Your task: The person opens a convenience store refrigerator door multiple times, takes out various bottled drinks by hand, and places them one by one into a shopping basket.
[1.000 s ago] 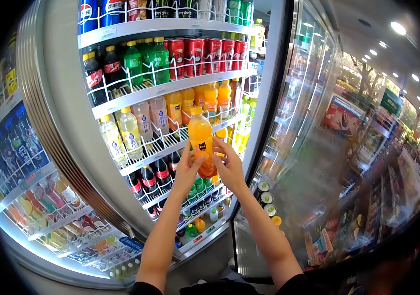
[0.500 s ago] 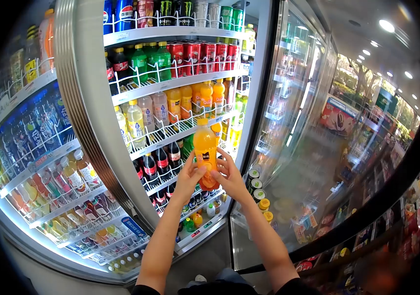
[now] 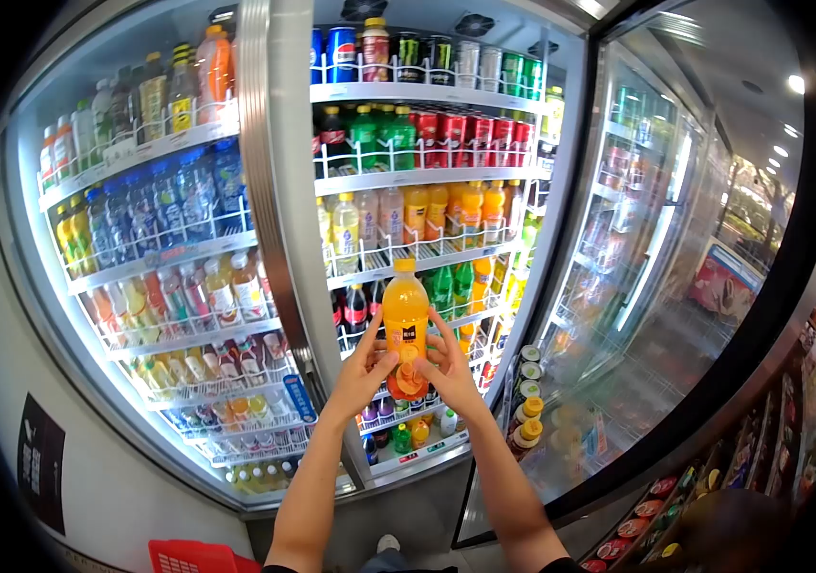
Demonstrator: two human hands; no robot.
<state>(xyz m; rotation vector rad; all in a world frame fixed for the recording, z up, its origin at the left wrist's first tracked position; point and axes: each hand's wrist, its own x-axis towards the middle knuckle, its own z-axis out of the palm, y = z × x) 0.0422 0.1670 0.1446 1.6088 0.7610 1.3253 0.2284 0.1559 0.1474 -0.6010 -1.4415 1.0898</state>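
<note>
An orange juice bottle (image 3: 406,325) with an orange cap stands upright between my hands, its label facing me. My left hand (image 3: 364,371) is closed round its left side, thumb on the label. My right hand (image 3: 448,368) grips the other side, its thumb near the pictured fruit. Behind the bottle is an open drinks cooler, where a wire-fronted shelf (image 3: 427,258) holds clear and orange bottles. Red cans (image 3: 451,137) and green bottles stand on the shelf above.
The open glass door (image 3: 609,315) is on the right, with stacked cans and yellow-lidded jars (image 3: 526,420) beside it. A second lit cooler (image 3: 169,249) fills the left. A red basket (image 3: 200,557) is at the bottom left, and a shoe (image 3: 388,543) shows on the floor.
The view has swung left, bringing in more of the left cooler and the red basket. Both hands still hold the bottle, which now appears slightly lower in the view.
</note>
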